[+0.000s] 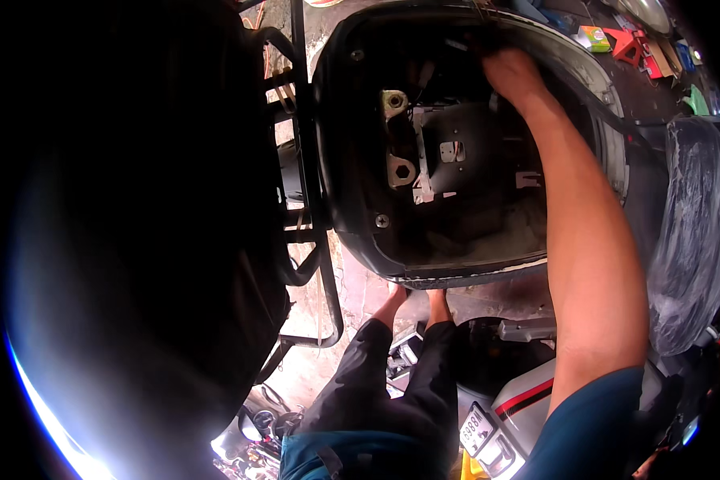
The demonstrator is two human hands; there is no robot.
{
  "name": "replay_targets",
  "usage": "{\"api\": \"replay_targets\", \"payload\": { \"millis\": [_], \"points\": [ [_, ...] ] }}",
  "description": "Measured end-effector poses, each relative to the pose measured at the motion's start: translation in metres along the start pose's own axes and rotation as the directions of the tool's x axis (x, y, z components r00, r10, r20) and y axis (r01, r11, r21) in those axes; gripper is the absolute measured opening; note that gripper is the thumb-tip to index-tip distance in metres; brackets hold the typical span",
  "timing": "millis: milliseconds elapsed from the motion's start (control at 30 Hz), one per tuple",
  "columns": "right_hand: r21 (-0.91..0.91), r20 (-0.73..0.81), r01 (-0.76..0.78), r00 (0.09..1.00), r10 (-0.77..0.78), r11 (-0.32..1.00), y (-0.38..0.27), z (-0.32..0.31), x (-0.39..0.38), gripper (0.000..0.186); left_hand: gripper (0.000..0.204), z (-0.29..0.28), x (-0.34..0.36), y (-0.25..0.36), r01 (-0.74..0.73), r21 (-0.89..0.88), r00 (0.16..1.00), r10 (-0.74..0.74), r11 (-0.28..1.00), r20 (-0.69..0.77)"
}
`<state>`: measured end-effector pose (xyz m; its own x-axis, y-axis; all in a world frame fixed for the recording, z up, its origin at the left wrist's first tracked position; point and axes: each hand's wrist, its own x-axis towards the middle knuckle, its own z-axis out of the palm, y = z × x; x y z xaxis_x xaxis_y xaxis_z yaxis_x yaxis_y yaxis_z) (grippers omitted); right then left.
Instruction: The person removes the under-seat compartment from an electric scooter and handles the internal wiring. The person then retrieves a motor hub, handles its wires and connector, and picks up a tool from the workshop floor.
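My right hand [514,76] reaches up into a black plastic box-like shell [352,184], and my forearm crosses its right side. The fingers curl at the shell's far rim and are partly hidden, so I cannot tell whether they hold anything. Inside the shell a grey metal bracket [414,160] with a brass-coloured nut [393,100] and a hexagonal hole [399,170] sits left of the hand. A screw [382,220] shows near the lower left wall. My left hand is out of sight; a large dark mass [152,240] fills the left of the view.
A black tubular metal rack [306,184] runs along the shell's left side. Something wrapped in clear plastic [688,240] stands at the right. Red and green small items [628,44] lie at the top right. Below are my legs in black trousers [408,384], bare feet [436,304] and a number plate [476,428].
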<state>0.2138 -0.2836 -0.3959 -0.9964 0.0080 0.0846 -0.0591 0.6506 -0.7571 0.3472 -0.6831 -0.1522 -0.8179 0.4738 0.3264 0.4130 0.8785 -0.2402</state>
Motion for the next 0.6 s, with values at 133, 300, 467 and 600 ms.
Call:
{"api": "replay_targets", "payload": {
  "millis": [133,300,467,600],
  "points": [
    [0.058,0.121,-0.29,0.952,0.282,0.955,-0.029,-0.007,-0.006,0.054,0.027,-0.005,0.004,-0.005,0.013,0.005,1.0,-0.013,1.0,0.013],
    [0.226,0.325,-0.603,0.787,0.524,0.765,-0.058,-0.033,-0.03,0.051,0.026,-0.008,0.006,-0.012,0.028,-0.008,1.0,-0.028,1.0,0.011],
    [0.253,0.39,-0.54,0.816,0.426,0.803,-0.06,-0.038,-0.04,0.043,0.025,-0.008,0.013,-0.016,0.029,-0.009,0.999,-0.028,1.0,0.017],
    [0.347,-0.021,-0.283,0.951,0.309,0.894,-0.047,-0.018,-0.039,0.041,0.024,-0.007,0.017,-0.018,0.028,-0.029,1.0,-0.028,0.999,0.01]
  ]
}}
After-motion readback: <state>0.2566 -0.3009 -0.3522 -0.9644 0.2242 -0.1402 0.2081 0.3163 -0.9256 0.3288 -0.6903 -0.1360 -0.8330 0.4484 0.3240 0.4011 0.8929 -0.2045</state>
